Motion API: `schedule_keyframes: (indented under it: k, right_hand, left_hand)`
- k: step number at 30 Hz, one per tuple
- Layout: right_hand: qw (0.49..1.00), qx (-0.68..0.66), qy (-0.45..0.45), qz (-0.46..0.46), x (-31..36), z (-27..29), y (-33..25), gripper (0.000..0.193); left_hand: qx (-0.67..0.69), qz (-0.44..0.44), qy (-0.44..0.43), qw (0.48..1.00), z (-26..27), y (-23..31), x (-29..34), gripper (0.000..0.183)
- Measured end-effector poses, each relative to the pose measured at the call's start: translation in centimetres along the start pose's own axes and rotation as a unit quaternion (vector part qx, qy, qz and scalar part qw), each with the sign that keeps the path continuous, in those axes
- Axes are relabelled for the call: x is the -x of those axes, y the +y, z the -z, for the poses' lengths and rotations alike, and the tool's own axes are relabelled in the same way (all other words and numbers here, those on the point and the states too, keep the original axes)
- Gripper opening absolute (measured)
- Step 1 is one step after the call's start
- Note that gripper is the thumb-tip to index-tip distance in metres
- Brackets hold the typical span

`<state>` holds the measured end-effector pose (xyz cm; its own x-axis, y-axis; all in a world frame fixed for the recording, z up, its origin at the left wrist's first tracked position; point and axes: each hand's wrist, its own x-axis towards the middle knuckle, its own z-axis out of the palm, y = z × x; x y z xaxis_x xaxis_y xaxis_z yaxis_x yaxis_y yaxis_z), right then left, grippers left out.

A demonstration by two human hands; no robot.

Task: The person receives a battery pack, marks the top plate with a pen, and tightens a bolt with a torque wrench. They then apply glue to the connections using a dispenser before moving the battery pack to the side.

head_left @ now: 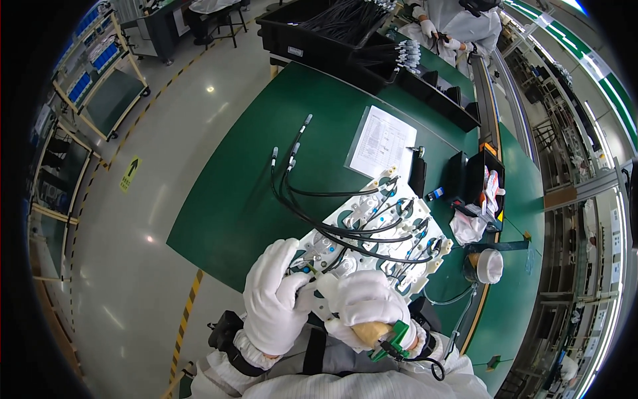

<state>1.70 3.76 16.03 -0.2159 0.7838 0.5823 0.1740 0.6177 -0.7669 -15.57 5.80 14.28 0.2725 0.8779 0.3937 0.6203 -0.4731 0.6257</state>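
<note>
A white moulded plate (pixel 425 256) with metal fittings and small blue dots lies on the green table in front of me. Several black cables (pixel 325 227) run from it, their grey-tipped ends spread to the far left. My left hand (pixel 276 299), white-gloved, rests at the plate's near left edge with fingers stretched and thumb apart. Beside it, my right hand (pixel 369 299), also gloved, is curled over the near edge with its fingertips closed; whatever they grip is hidden. A green clip (pixel 397 340) with a thin black cord sits at my right wrist.
A printed sheet (pixel 382 141) lies beyond the plate. To the right stand a black bin (pixel 458 174) with white cloths and a round container (pixel 490 266). Black trays (pixel 319 56) of cables fill the far end. Another person's gloved hands (pixel 428 28) work at the far right.
</note>
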Motion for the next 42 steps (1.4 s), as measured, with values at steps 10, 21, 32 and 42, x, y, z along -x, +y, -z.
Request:
schedule_keyframes:
  k: [10,21,32,42]
  right_hand:
    - [1.000,0.002,0.000,0.006,-0.2,-0.1,-0.3,0.046]
    - [0.994,-0.043,-0.095,0.023,0.2,0.2,0.4,0.043]
    - [0.988,0.088,0.078,0.100,1.7,1.4,0.0,0.049]
    - [0.997,0.009,0.078,0.017,4.4,0.8,-1.8,0.045]
  left_hand:
    - [0.027,-0.002,0.000,1.000,-0.1,-0.1,-0.1,0.022]
    - [0.017,-0.011,-0.002,1.000,-0.2,0.0,0.1,0.024]
    - [0.019,0.007,0.002,1.000,-0.1,0.0,-0.3,0.016]
    - [0.082,0.059,0.026,0.995,-0.9,-0.3,-0.1,0.014]
